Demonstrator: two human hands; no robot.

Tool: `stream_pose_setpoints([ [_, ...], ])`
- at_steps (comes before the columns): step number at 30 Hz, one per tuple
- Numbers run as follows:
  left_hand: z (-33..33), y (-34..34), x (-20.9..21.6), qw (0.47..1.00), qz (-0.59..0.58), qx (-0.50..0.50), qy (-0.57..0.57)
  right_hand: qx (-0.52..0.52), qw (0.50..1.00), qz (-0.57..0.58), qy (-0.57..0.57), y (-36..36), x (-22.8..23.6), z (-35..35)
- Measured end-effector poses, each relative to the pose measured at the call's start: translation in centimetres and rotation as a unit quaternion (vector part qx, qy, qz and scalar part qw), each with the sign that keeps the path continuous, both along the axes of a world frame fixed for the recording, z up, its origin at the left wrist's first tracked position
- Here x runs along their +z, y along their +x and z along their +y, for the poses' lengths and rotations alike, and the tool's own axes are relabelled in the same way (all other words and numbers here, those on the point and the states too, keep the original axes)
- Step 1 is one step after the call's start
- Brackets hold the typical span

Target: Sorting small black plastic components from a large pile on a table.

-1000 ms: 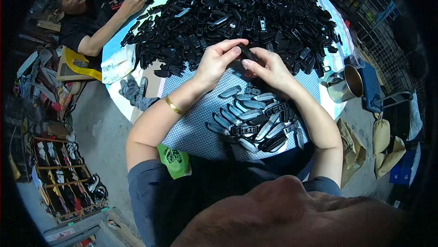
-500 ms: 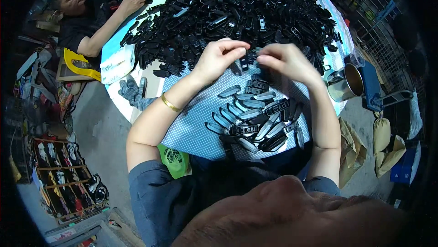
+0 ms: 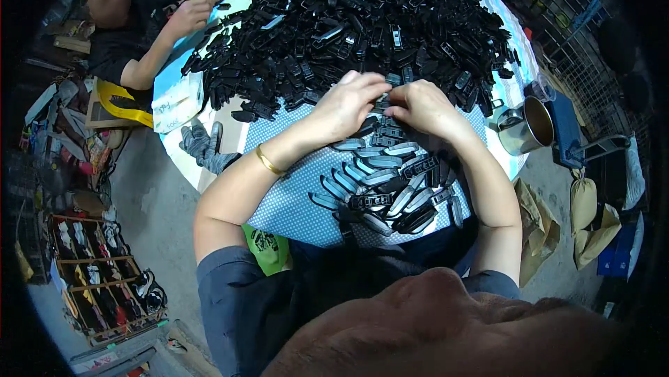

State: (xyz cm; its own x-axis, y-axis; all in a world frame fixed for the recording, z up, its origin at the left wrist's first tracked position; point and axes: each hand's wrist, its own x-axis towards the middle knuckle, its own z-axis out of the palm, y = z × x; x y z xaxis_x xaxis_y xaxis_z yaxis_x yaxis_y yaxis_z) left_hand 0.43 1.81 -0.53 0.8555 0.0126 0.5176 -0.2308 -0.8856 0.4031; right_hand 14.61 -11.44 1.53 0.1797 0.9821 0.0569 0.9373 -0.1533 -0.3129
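My left hand (image 3: 348,109), a gold bangle on its wrist, is curled at the near edge of a big heap of small black plastic parts (image 3: 348,21). Close beside it my right hand (image 3: 425,109) has thumb and fingers pinched together. Between the fingertips some dark piece partly shows, but its shape is hidden. Below the hands, a smaller pile of black and grey elongated parts (image 3: 383,175) lies on a blue dotted mat (image 3: 279,196). Several of these pieces rest side by side in a slanted row.
Across the table at the left, a co-worker's hands (image 3: 198,4) work on something small. A grey glove (image 3: 202,143) and a white written sheet (image 3: 178,102) lie at the left rim. A metal pot (image 3: 526,126) stands right; a green container (image 3: 268,251) is below the mat's left edge.
My hands have come closer together and slightly down; the left fingers now reach over toward the right hand. The co-worker's hands have shifted slightly. The pile on the mat looks much the same.
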Motion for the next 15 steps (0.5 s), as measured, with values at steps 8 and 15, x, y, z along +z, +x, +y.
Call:
stream_pose_setpoints([
  [8, 0.1, 0.2, -0.9, 0.980, 0.081, 0.058, 0.174, -0.083, 0.968, 0.079, 0.223, 2.4, 1.5, 1.1],
  [15, 1.0, 0.4, -1.2, 0.980, 0.071, 0.056, 0.178, 0.039, 0.943, -0.213, 0.252, 4.3, 0.9, 6.7],
])
